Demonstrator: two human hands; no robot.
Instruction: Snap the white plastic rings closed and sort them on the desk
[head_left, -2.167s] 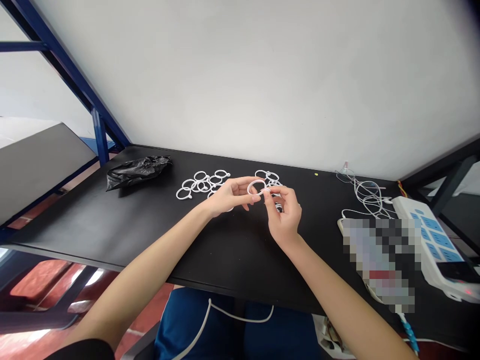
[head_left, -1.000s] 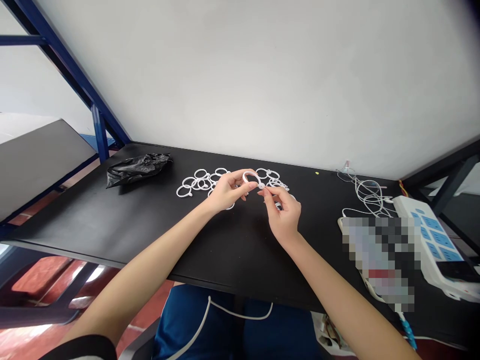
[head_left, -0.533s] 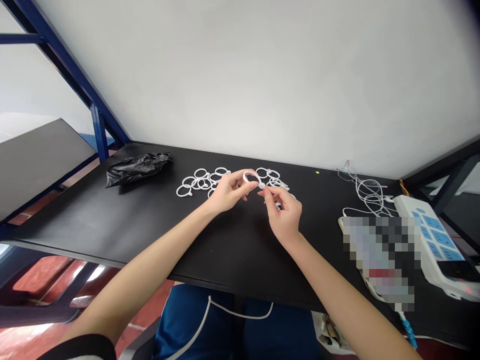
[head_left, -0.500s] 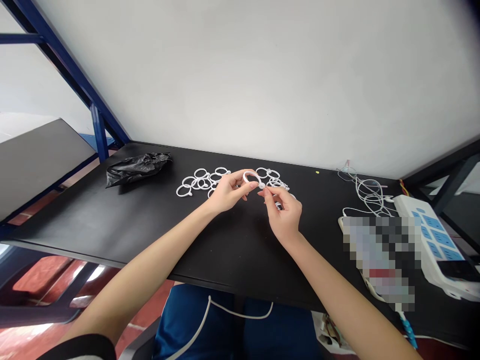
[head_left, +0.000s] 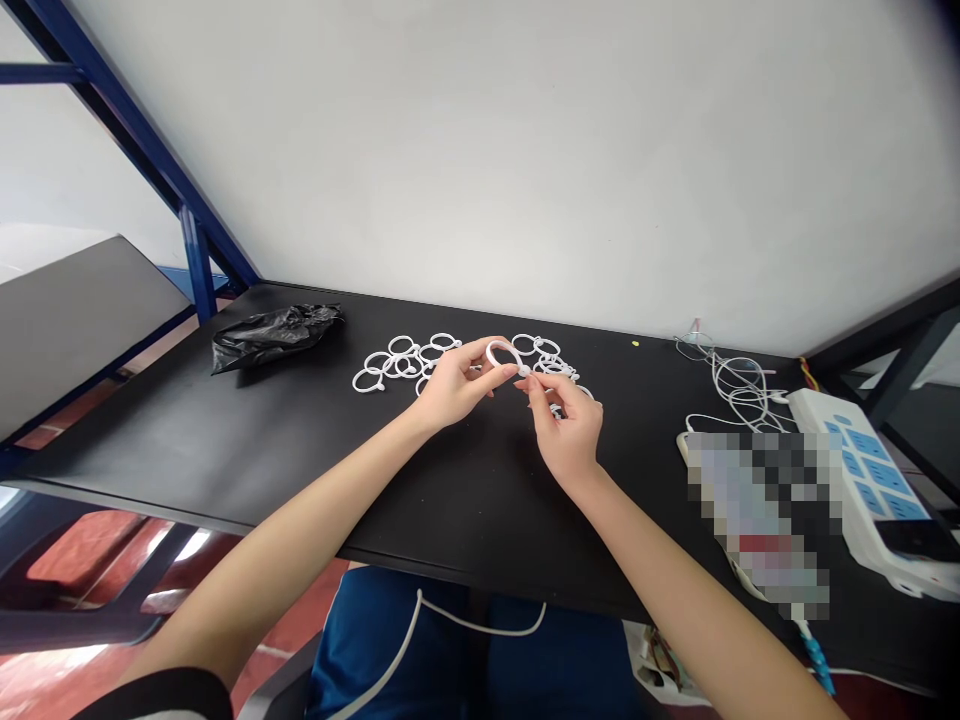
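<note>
A white plastic ring (head_left: 504,347) with a small knob is held above the desk between my two hands. My left hand (head_left: 457,384) grips the ring's left side, thumb along its lower edge. My right hand (head_left: 568,428) pinches the small knob end with thumb and index finger. Behind my left hand lies a loose group of several white rings (head_left: 367,380). Another group of white rings (head_left: 547,349) rests behind my right hand, partly hidden by it.
A crumpled black plastic bag (head_left: 277,335) lies on the black desk (head_left: 285,440) at left. To the right are a tangled white cable (head_left: 739,390), a blurred-out phone-like object (head_left: 757,520) and a white power strip (head_left: 870,480). A blue metal frame (head_left: 196,262) stands at left.
Almost nothing differs. Both hands keep hold of the same ring, with only a very slight shift of the fingers.
</note>
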